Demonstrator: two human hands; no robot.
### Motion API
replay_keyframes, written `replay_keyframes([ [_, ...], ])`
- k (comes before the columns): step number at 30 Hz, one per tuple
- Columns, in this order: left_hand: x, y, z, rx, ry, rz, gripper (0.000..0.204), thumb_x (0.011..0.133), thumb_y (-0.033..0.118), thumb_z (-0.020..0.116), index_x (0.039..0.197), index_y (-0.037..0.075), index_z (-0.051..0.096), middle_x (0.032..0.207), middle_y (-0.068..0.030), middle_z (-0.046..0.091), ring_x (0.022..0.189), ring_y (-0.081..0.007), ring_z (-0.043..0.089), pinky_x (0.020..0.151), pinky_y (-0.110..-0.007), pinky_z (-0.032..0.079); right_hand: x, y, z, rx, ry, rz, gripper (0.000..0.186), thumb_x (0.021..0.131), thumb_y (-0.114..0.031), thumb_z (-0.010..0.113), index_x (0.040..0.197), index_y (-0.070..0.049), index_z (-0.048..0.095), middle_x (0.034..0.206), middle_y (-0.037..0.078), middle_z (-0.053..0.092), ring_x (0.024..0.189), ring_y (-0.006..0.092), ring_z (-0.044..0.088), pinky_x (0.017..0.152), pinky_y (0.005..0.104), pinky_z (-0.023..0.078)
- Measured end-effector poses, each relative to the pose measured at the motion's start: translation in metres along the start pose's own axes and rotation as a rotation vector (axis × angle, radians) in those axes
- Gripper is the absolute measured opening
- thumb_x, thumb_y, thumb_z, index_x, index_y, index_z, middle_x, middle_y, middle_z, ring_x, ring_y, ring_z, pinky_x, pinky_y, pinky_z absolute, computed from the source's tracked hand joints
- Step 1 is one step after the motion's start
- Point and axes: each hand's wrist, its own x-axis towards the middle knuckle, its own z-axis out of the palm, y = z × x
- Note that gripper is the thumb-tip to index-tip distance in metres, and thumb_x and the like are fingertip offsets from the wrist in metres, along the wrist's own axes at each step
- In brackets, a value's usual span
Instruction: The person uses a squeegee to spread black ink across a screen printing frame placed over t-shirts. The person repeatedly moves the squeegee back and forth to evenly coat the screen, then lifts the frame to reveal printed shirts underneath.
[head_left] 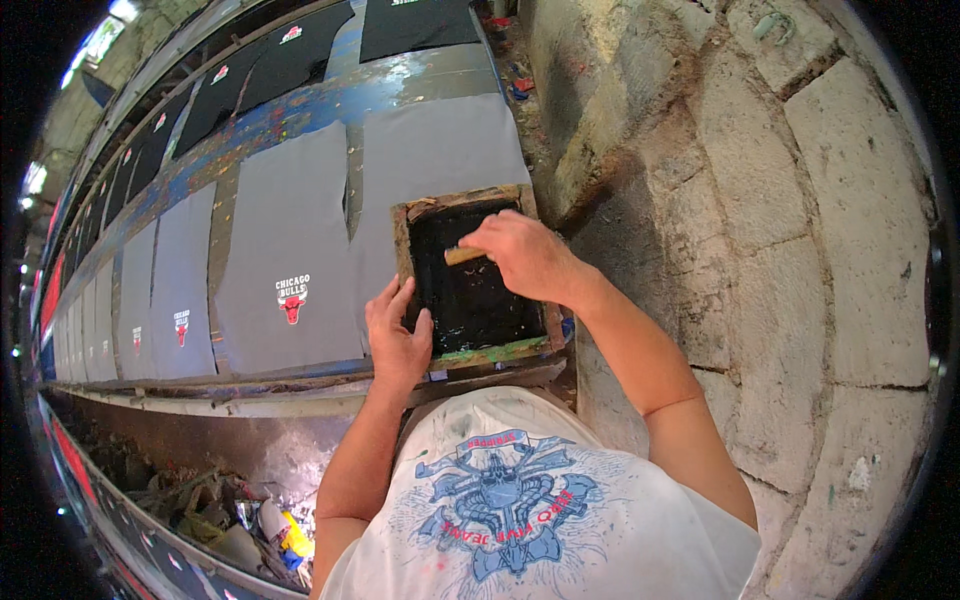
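Your white T-shirt [520, 420] with its blue-and-red print fills the foreground, closest to the camera. Beyond it, a wooden frame [402, 240] with a dark, glossy inside lies on the near right part of a grey fabric panel [440, 140], close to the table's end. Your left hand [397, 335] is at the frame's left side, its fingers slightly spread and the thumb standing apart from them; you can't tell how firmly it presses. Your right hand [525, 255] is over the dark inside, fingers curled together and pinching a tan bar [464, 256], whose end juts out to the left. Whether the bar touches the surface below can't be told. To the left, another grey panel [285, 215] bears a red bull's-head print [292, 307]. Black fabric pieces [290, 60] lie along the table's far side, and a stone wall [740, 200] rises to your right.
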Motion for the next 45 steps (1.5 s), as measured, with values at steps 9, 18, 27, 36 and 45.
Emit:
replay_keyframes([
  [9,0.013,0.007,-0.006,0.282,-0.007,0.195,0.041,0.092,0.004,0.077,0.133,0.005,0.078,0.139,-0.0215,0.072,0.130,-0.0434,0.064,0.110,-0.055,0.049,-0.059,-0.051,0.029,-0.060,0.055,-0.079,0.038,0.088,-0.002,0.070,0.124,-0.009,0.082,0.118,0.012,0.078,0.109,0.0348,0.073,0.098,0.0471,0.057],
  [18,0.013,0.010,-0.006,0.302,-0.005,0.182,0.042,0.089,0.003,0.077,0.132,0.007,0.078,0.136,-0.0204,0.073,0.127,-0.0427,0.065,0.108,-0.055,0.050,-0.030,-0.023,-0.005,0.102,-0.180,-0.077,0.036,0.088,0.003,0.069,0.121,-0.006,0.081,0.110,0.013,0.078,0.105,0.0360,0.072,0.096,0.0473,0.059],
  [27,0.008,0.004,0.004,0.273,0.062,0.179,0.041,0.090,0.003,0.079,0.132,0.006,0.078,0.137,-0.0211,0.073,0.124,-0.0422,0.066,0.107,-0.055,0.051,-0.011,-0.007,0.020,-0.053,0.054,-0.005,0.041,0.089,-0.001,0.068,0.125,-0.014,0.082,0.108,0.012,0.078,0.102,0.0353,0.073,0.093,0.0483,0.059],
  [36,0.002,-0.010,0.019,-0.155,0.098,-0.006,0.053,0.084,-0.005,0.077,0.137,0.002,0.076,0.146,-0.0250,0.070,0.138,-0.0399,0.065,0.118,-0.047,0.050,-0.085,-0.083,0.029,-0.086,-0.029,-0.007,0.041,0.092,-0.009,0.069,0.130,-0.013,0.081,0.119,0.011,0.075,0.111,0.0330,0.070,0.099,0.0475,0.057],
  [45,0.002,-0.009,0.013,-0.350,0.015,-0.157,0.056,0.081,-0.010,0.071,0.136,0.000,0.075,0.159,-0.0250,0.062,0.145,-0.0328,0.064,0.122,-0.042,0.049,-0.108,-0.075,0.013,0.174,0.100,0.028,0.046,0.086,-0.027,0.091,0.128,-0.011,0.078,0.131,0.012,0.072,0.127,0.0375,0.066,0.111,0.0538,0.052],
])
